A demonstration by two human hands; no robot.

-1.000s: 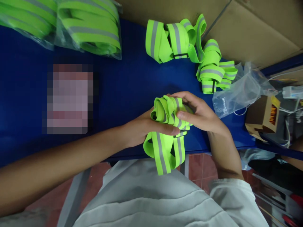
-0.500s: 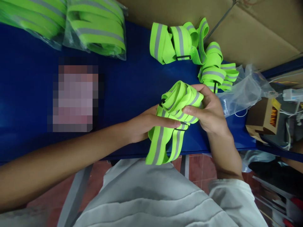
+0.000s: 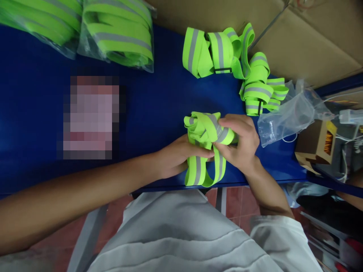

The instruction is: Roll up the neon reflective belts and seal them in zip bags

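Observation:
Between my hands is a bundled neon-green reflective strap (image 3: pixel 208 126) with a grey stripe, held above the table's front edge. My left hand (image 3: pixel 181 153) grips it from the left, thumb laid across the front. From the right, my right hand (image 3: pixel 241 139) pinches the bundle with thumb and fingers. Two loops of the strap hang below my left thumb. Behind lie a bundled reflective strap with a black buckle (image 3: pixel 218 53) and, to its right, another folded strap (image 3: pixel 258 87).
The blue table (image 3: pixel 159 98) carries clear bags of green straps (image 3: pixel 119 37) at the back left and a blurred-out item (image 3: pixel 90 117) at left. At right are a crumpled clear bag (image 3: pixel 286 113), an open cardboard box (image 3: pixel 313 141) and cables. Large cardboard (image 3: pixel 227 13) borders the back.
My right hand has shifted its hold, its fingers now over the bundle's front right. The bundle has turned and sunk slightly, and its hanging loops sit higher and further right.

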